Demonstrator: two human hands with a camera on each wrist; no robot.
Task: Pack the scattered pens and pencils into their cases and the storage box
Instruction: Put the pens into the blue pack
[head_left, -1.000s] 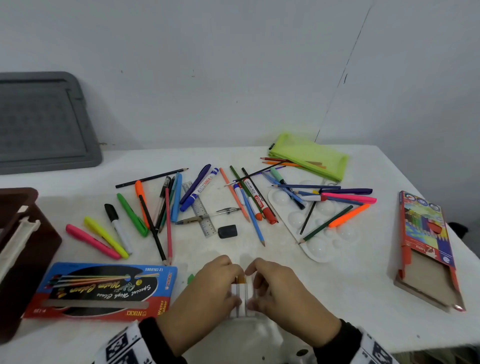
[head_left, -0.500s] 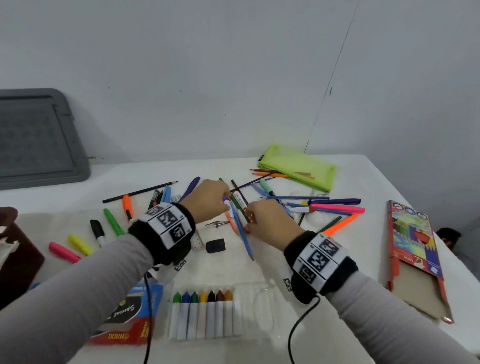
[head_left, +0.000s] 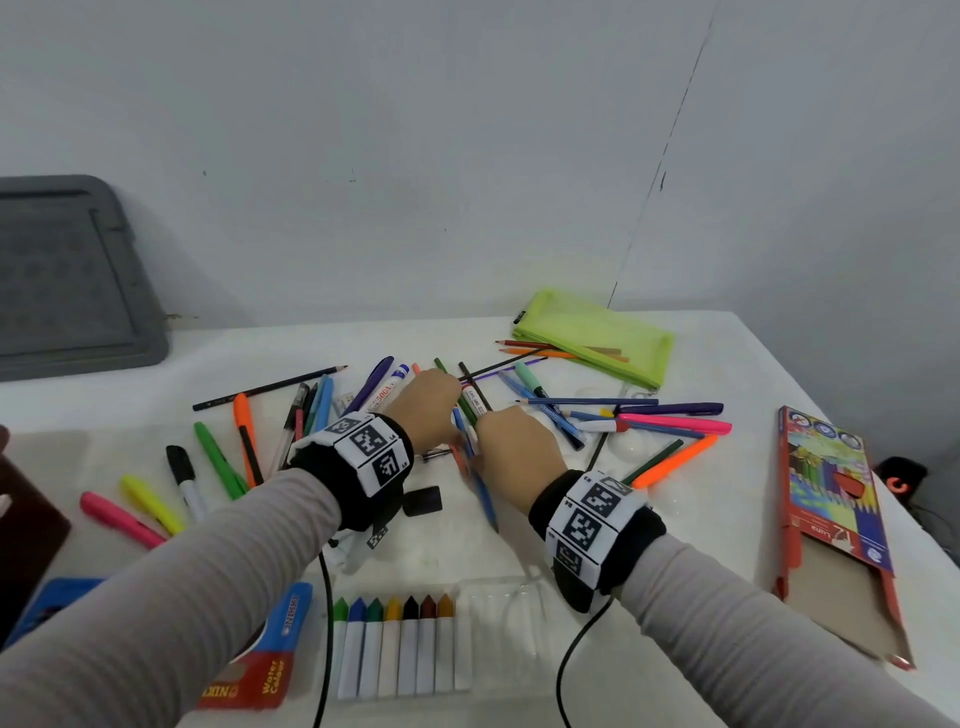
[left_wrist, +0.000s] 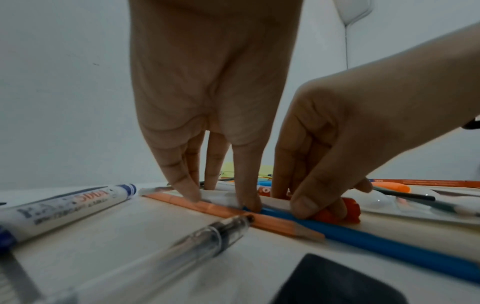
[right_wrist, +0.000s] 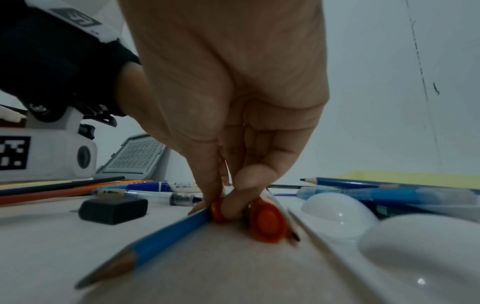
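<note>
Pens, pencils and markers lie scattered over the white table (head_left: 727, 519). Both hands meet over the middle pile. My left hand (head_left: 431, 410) comes down on a white marker (left_wrist: 221, 197), thumb in front and fingers behind it, beside an orange pencil (left_wrist: 233, 214). My right hand (head_left: 514, 447) pinches the orange end of a pen (right_wrist: 219, 212) between thumb and finger. A red-capped marker (right_wrist: 267, 224) and a blue pencil (head_left: 485, 499) lie against it. The clear crayon case (head_left: 395, 644) lies near the front edge.
A lime pouch (head_left: 592, 338) lies at the back, a coloured-pencil box (head_left: 831, 499) on the right, a watercolour box (head_left: 260, 670) front left. A white palette (right_wrist: 337, 209) sits just right of my hands, a black eraser (head_left: 422, 501) just left. A grey lid (head_left: 67, 280) leans on the wall.
A second ago both hands were on the crayon case at the front edge. They let it go and reached forward to the middle pile, where they have closed in on the pens.
</note>
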